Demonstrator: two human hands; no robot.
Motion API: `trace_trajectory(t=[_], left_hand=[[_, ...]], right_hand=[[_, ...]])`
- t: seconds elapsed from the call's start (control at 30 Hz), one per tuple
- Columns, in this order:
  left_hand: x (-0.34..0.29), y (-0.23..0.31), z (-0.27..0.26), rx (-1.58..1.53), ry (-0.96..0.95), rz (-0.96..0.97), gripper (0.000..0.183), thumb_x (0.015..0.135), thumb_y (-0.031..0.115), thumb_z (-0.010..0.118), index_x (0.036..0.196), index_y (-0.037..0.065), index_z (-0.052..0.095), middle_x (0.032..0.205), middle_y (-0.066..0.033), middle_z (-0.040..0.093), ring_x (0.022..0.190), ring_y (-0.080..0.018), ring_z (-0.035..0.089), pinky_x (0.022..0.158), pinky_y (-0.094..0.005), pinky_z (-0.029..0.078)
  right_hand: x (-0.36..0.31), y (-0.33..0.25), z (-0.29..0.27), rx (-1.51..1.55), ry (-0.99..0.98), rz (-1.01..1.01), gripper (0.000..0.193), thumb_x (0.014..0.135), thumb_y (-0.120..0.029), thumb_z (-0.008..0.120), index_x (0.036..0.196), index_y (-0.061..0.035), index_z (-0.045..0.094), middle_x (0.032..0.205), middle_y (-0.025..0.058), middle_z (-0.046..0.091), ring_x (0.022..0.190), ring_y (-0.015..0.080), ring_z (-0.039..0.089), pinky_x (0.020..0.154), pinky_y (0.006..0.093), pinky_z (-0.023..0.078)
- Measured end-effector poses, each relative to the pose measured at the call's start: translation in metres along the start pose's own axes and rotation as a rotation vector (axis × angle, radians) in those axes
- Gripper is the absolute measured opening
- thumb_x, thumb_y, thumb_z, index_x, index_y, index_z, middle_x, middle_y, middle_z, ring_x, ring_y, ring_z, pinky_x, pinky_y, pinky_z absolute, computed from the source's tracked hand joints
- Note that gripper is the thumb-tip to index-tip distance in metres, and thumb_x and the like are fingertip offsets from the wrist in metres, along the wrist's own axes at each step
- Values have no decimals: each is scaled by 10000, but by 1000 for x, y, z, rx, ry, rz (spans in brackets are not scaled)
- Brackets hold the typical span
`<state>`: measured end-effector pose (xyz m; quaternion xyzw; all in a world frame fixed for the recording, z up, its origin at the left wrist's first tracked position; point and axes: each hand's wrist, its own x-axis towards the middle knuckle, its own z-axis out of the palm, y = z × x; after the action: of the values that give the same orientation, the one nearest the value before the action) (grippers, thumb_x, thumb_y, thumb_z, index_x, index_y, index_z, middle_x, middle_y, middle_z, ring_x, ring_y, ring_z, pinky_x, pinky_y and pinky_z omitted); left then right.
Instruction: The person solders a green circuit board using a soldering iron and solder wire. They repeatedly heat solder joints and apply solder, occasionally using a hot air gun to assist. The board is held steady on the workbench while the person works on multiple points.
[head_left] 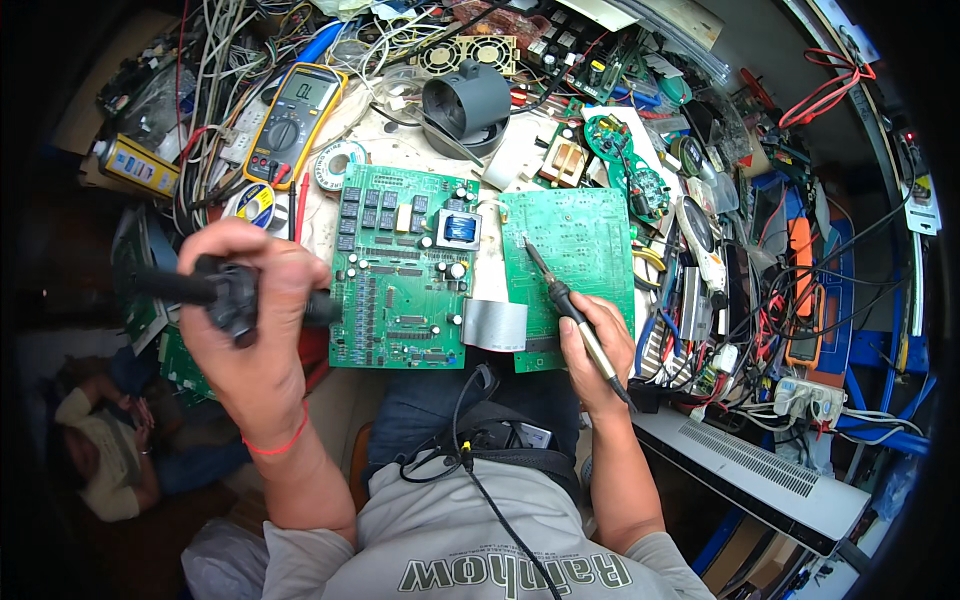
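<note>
My right hand (601, 350) is closed around a soldering iron (560, 294). Its tip rests on or just above the solder side of a green circuit board (575, 255). Closer to the camera, my left hand (262, 365) grips a black tool (235, 305) with a rod-like end pointing left; its exact kind is unclear. Behind that hand lies a second green circuit board (420, 300), component side up, with black relays (370, 208) and a blue transformer (459, 230). A grey ribbon cable (497, 326) joins the two boards.
A yellow multimeter (292, 122) lies at the upper left beside solder spools (340, 163). A dark grey cylindrical holder (466, 108) stands behind the boards. Cables, small boards and pliers (650, 268) crowd the right. At far left, another person (105, 440) sits.
</note>
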<state>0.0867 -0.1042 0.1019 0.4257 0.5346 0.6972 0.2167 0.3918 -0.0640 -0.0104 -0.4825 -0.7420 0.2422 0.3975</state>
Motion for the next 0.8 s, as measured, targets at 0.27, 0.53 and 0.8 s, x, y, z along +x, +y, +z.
trace_trajectory(t=[0.27, 0.53, 0.8], left_hand=[[-2, -53, 79, -822, -51, 59, 721, 941, 560, 756, 1381, 80, 447, 870, -39, 565, 807, -172, 540, 822, -415, 481], [-1, -95, 125, -747, 17, 1, 685, 948, 652, 670, 1245, 76, 447, 889, -63, 560, 805, -170, 531, 804, -380, 479], [0, -108, 123, -742, 39, -46, 697, 951, 691, 622, 1209, 72, 432, 878, -68, 553, 792, -183, 525, 812, -400, 483]], right_hand=[[0, 0, -1, 23, -25, 33, 322, 898, -20, 755, 1211, 46, 716, 1112, 204, 729, 1019, 320, 708, 940, 389, 548], [0, 1, -2, 21, -24, 14, 321, 890, -14, 759, 1204, 41, 719, 1087, 202, 736, 1001, 323, 710, 926, 391, 554], [2, 0, -1, 13, 2, -1, 324, 850, -17, 795, 1159, 48, 724, 1024, 194, 751, 985, 338, 721, 897, 402, 568]])
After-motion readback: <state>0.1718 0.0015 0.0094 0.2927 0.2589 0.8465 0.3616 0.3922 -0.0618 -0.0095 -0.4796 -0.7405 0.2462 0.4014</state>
